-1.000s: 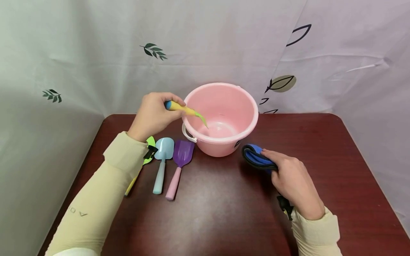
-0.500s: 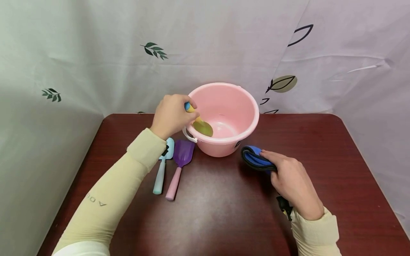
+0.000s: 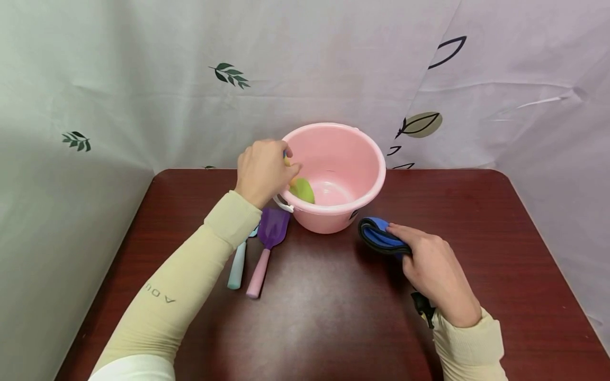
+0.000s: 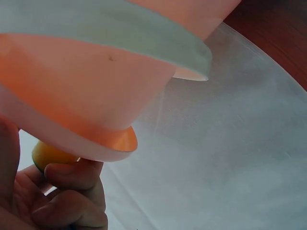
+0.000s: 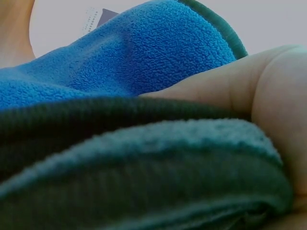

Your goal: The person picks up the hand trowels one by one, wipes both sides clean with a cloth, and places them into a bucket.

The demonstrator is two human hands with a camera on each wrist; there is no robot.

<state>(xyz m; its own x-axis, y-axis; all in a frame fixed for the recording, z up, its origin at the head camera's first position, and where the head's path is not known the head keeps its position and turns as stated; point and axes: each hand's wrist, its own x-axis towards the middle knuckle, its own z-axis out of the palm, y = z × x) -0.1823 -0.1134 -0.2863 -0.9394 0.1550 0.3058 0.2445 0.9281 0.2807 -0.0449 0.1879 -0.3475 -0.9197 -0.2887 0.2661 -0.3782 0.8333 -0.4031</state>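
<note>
Fingers (image 3: 286, 159) of the left hand (image 3: 262, 170) curl round the green toy shovel (image 3: 303, 190), now lowered further inside the pink bucket (image 3: 355, 198) than a moment ago. Right hand (image 3: 436, 272) stays gripping the folded blue cloth (image 3: 378, 235) on the dark red bench (image 3: 476, 222), before leaf-printed curtains (image 3: 143, 79).

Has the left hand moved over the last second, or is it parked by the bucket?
Yes. The left hand, holding the yellow-green scoop, has moved right toward the pink bucket; its fingers are now over the rim and the scoop's blade is inside.
</note>
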